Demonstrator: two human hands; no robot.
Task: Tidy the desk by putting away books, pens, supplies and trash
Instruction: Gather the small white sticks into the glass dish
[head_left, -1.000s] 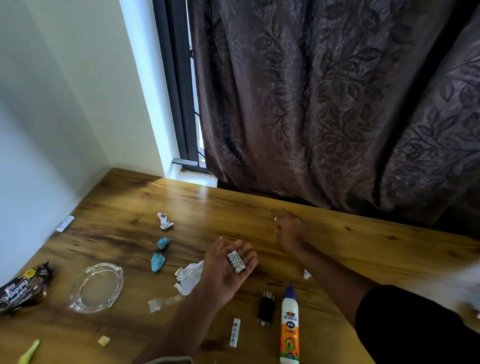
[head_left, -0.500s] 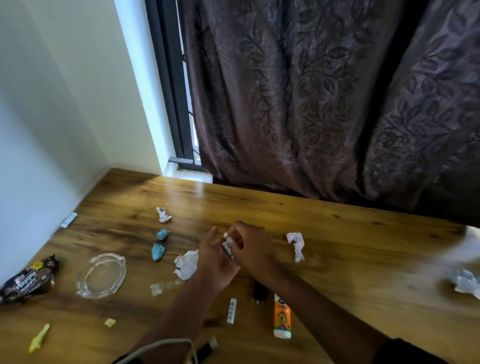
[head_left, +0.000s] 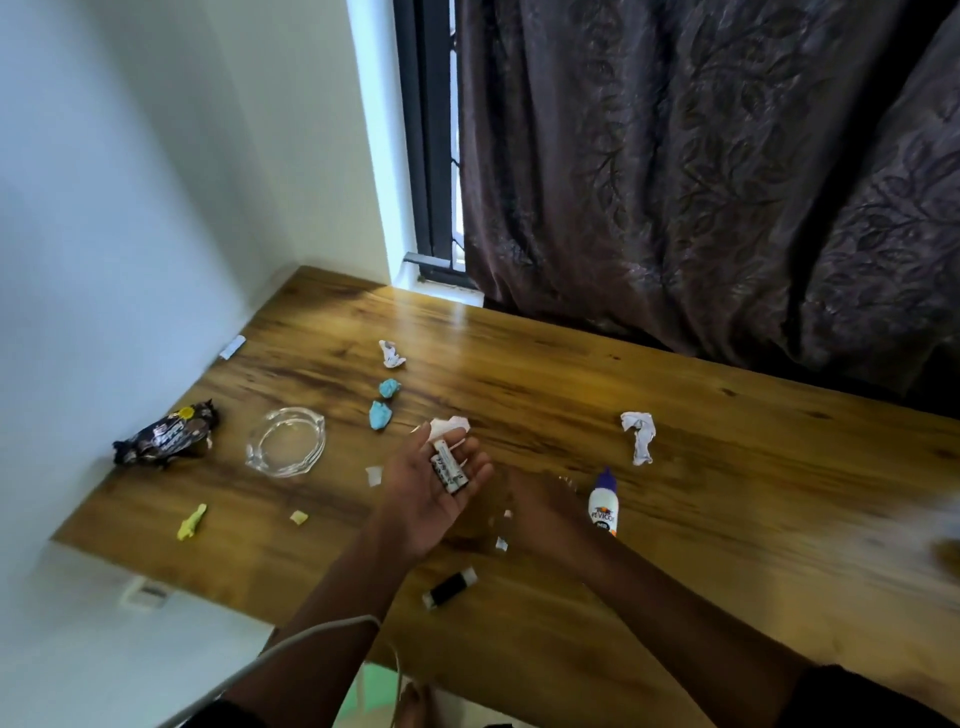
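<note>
Head view: the left hand lies palm up over the wooden desk, fingers loosely spread toward 1 o'clock, cradling small white batteries across its fingers rather than gripping them. The right hand, at 3 o'clock from it, is blurred low over the desk; its grasp cannot be told. The glue bottle lies just beside it at 3 o'clock. A crumpled white paper sits at 2 o'clock.
</note>
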